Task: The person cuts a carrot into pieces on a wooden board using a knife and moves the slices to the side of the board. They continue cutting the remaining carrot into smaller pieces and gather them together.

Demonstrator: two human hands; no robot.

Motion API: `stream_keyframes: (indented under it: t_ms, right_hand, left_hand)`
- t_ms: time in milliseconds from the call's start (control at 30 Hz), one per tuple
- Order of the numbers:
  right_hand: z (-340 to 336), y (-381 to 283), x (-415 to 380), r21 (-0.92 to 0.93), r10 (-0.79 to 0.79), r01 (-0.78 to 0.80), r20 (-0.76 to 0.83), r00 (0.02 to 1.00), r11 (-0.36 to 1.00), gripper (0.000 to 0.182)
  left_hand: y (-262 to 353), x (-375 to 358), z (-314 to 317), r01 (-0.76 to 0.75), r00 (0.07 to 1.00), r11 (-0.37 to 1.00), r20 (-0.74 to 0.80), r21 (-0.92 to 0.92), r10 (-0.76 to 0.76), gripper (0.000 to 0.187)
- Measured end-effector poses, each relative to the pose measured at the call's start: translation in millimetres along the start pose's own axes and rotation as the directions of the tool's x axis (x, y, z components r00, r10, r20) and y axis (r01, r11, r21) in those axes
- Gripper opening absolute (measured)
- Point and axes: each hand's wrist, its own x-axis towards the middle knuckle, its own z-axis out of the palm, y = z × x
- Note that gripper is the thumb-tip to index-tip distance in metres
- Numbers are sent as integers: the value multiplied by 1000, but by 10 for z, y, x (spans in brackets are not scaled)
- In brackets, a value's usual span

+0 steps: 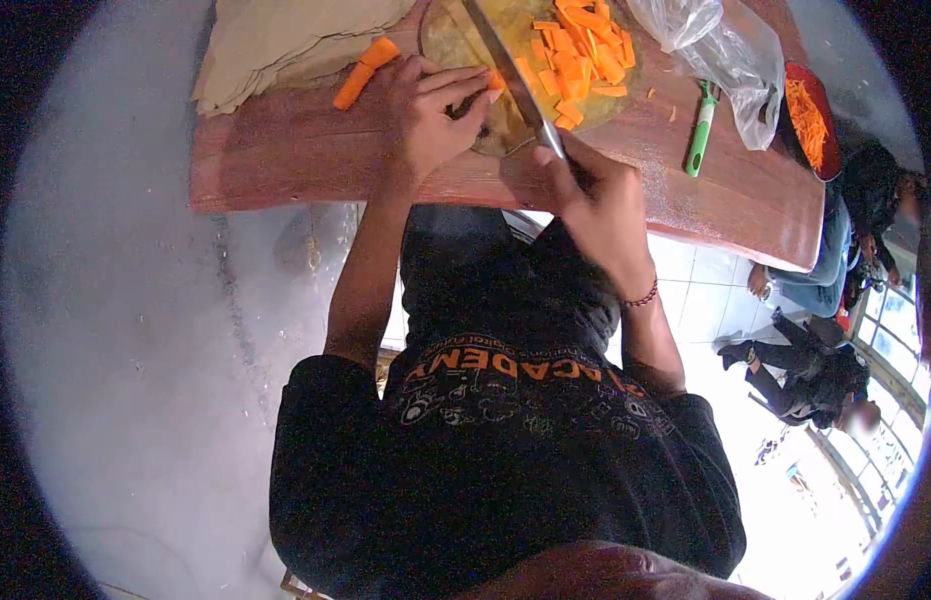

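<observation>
Right hand wrapped around knife, left hand pinching carrot piece, shirt lettered "ACADEMY"

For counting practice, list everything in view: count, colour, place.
Knife: one, silver, across board
Cut carrots: many, orange, on board
Carrot chunks: two, orange, board's left
Board: one, brownish, on table
Sheets: several, brown, table's left
Plastic bag: one, clear, board's right
Peeler: one, mostly green, near bag
Carrot shreds: many, orange, in one red bowl
Table: one, reddish, front
People: at least two, dark tops, background
Shirt: one, black, torso
Bracelet: one, reddish, right wrist
Left hand: one, on carrot piece
Right hand: one, holding knife
</observation>
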Motion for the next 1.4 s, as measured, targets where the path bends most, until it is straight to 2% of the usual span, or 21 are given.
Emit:
stream_keyframes:
  t_ms: [33, 67, 133, 300, 467, 500, 567, 833, 1000, 1067, 1300, 1400]
  right_hand:
    - [-9, 10, 12, 58, 41, -40, -12, 999, 998, 33]
    - [-34, -11, 28, 38, 127, -128, 27, 991, 991, 31]
    - [-23, -6, 47, 22, 94, -94, 17, 995, 995, 31]
    - [-5, -29, 67, 30, 73, -74, 24, 997, 997, 31]
    - [18, -6, 65, 22, -21, 21, -43, 999, 1000, 28]
    - [12, -15, 68, 21, -21, 22, -43, 999, 1000, 28]
    - [-10, -40, 80, 27, 108, -110, 47, 993, 994, 27]
    - [12, -48, 70, -3, 47, -46, 16, 999, 999, 29]
    - [56, -31, 49, -36, 20, -21, -18, 1000, 999, 29]
    - [89, -3, 55, -98, -70, 65, -49, 996, 993, 29]
    - [165, -30, 47, -85, -74, 71, -34, 997, 994, 29]
    - [212, -38, 36, -126, -16, 16, 0, 1000, 992, 27]
  left_hand:
    - [1, 11, -9, 1, 1000, 999, -2, -50, -1, 16]
    - [5, 12, -26, 2, 1000, 999, -4, -49, -3, 16]
    - [49, 25, -81, -18, 998, 1000, 53, -20, 19, 16]
    - [72, 33, -110, -22, 999, 1000, 43, -7, 22, 16]
    - [74, 27, -97, 16, 999, 999, 34, -39, -14, 17]
    - [82, 33, -107, 14, 999, 999, 38, -34, -13, 17]
    - [79, 37, -106, 12, 999, 1000, 40, -28, -11, 17]
    - [114, 36, -160, 19, 997, 999, 71, 41, -22, 15]
    - [137, 50, -160, 18, 998, 1000, 58, 10, -19, 15]
    - [143, 56, -165, 34, 997, 999, 67, 3, -34, 15]
    - [90, 31, -137, 15, 999, 1000, 36, 12, -15, 14]
    - [84, 29, -141, 22, 999, 1000, 40, 3, -22, 14]
